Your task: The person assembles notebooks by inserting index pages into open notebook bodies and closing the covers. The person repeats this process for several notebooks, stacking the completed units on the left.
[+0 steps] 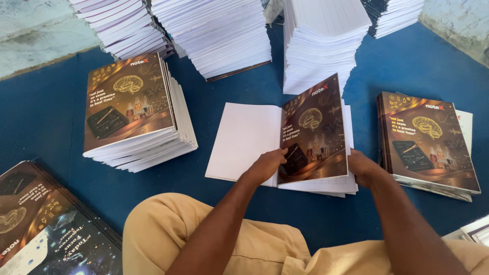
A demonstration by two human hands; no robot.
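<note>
person sat on a blue floor mat point(46, 117), tan trousers point(168, 229) at the bottom of the head view, both arms reaching fwd to a notebook point(285, 147) lying just in front of the knees. its brown cover point(313, 130), w/ a brain drawing on it, was lifted partway and folded over along the middle, white inner side point(244, 140) of the other flap lying flat to the left. left hand point(265, 165) was curled on the cover's lower left edge, fingers closed on it, thumb side hidden so can't tell how tight the pinch was. right hand point(364, 168) was at the lower right corner of the notebook, touching the white page block point(336, 183) under the cover; fingers bent round the edge, partly hidden, so grip there was unclear beyond contact. to the left, well apart, stood 1 stack of finished notebooks point(135, 114) w/ the same brown cover on top. to the right, near the right hand, a shorter pile of covered notebooks point(428, 142). behind, 4 tall stacks of bare white page blocks: 1 right behind the notebook point(321, 40), 1 mid-left point(219, 35), 1 far left point(119, 25), 1 far right point(397, 15). bottom left corner held a pile of loose dark covers point(41, 219).
</note>
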